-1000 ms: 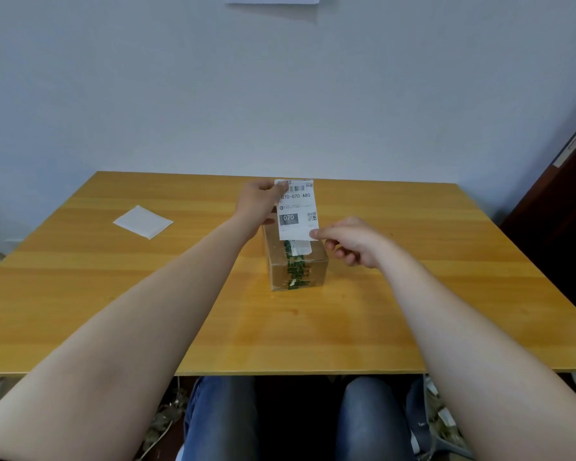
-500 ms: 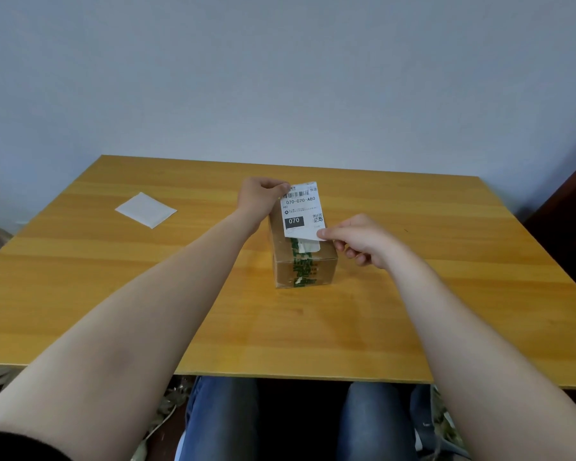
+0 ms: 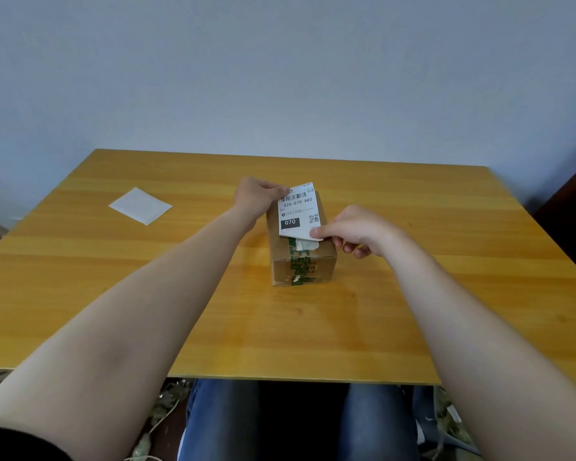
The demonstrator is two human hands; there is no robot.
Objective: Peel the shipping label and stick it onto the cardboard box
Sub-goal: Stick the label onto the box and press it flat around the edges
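Shipping label (image 3: 298,209), printed side up, lies over top face of cardboard box (image 3: 301,257); whether it touches the box cannot be told. Box closed, contents not visible, green-printed tape along its seam; stands mid-counter (image 3: 446,294). Left hand (image 3: 256,197) pinches label's far left corner; right hand (image 3: 353,229) pinches near right corner, other fingers curled. White paper square (image 3: 140,206) lies well apart, far left.
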